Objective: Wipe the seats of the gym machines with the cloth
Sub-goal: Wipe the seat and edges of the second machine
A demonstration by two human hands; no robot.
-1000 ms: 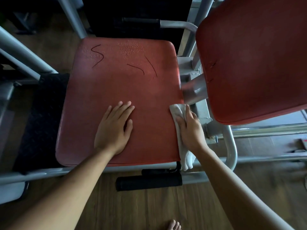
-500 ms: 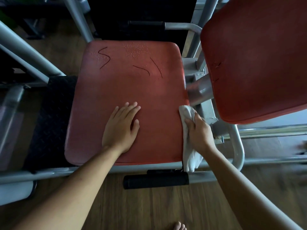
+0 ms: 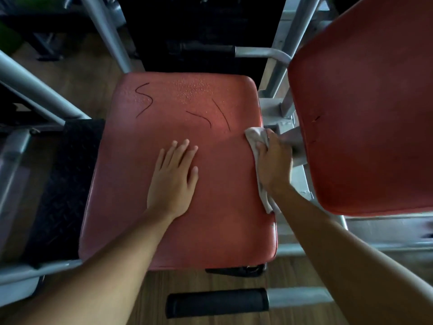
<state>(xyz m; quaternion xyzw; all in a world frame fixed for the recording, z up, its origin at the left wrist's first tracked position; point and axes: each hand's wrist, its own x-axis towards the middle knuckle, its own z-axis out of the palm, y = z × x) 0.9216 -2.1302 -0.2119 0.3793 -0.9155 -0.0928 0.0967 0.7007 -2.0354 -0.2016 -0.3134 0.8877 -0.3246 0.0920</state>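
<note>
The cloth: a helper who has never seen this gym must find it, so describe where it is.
Find the flat red seat marked with black scribbles. At its right edge the right hand holds the cloth against it. It is the only whitish, soft thing beside red padding and the grey frame.

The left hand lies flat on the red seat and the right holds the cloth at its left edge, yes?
No: the head view shows the right hand holding the cloth at the seat's right edge; the left hand lies flat.
</note>
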